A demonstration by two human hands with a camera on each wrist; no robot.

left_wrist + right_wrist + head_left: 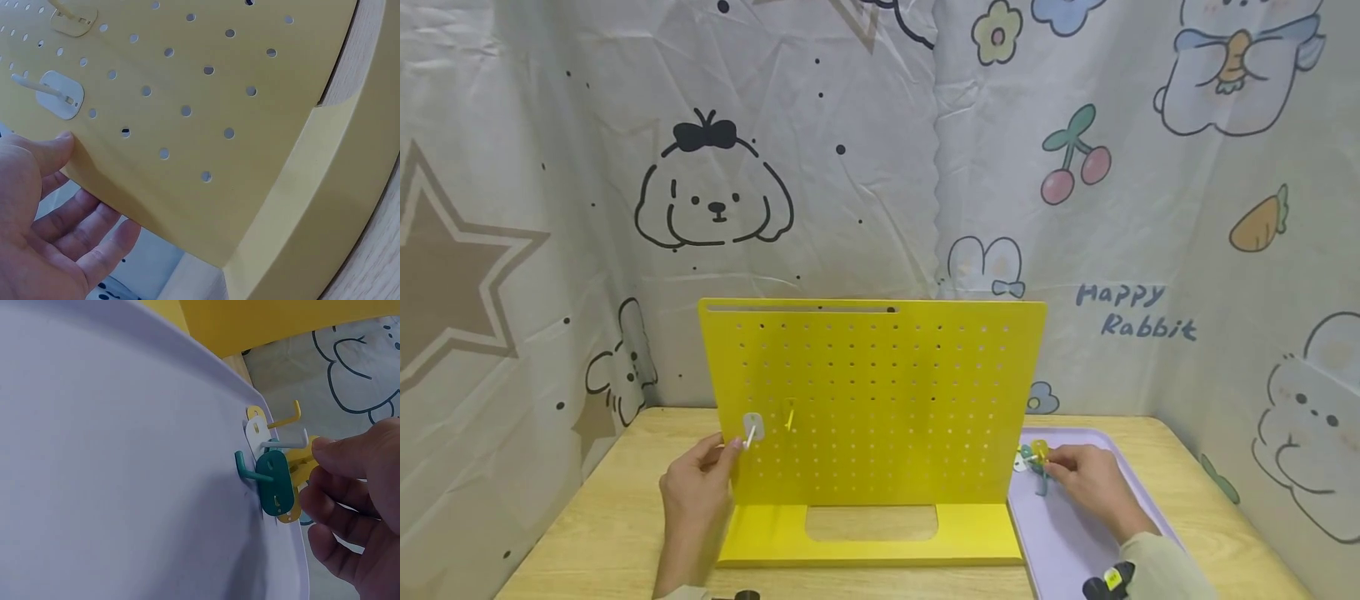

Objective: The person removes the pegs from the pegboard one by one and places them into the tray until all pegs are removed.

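Wood-grained counter (602,492) shows at lower left. The left hand (698,479) clamps its fingers on the edge of a smooth, round-holed yellow pegboard (883,408), where a white hook (754,427) (rounded oblong plate) and slim yellow hook (789,414) jut out. At lower right, near a lilac tray (1067,542) rim, a second yellow hook (1039,448), beside a teal hook (275,482), is pinched in the fingers of the right hand (1090,477).

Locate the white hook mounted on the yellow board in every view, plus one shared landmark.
Head: white hook left of centre, below mid-height, beside the left hand.
Left wrist: upper left, just above that hand.
Right wrist: not in it; a different white hook shows right of centre.
Shared landmark: yellow board.
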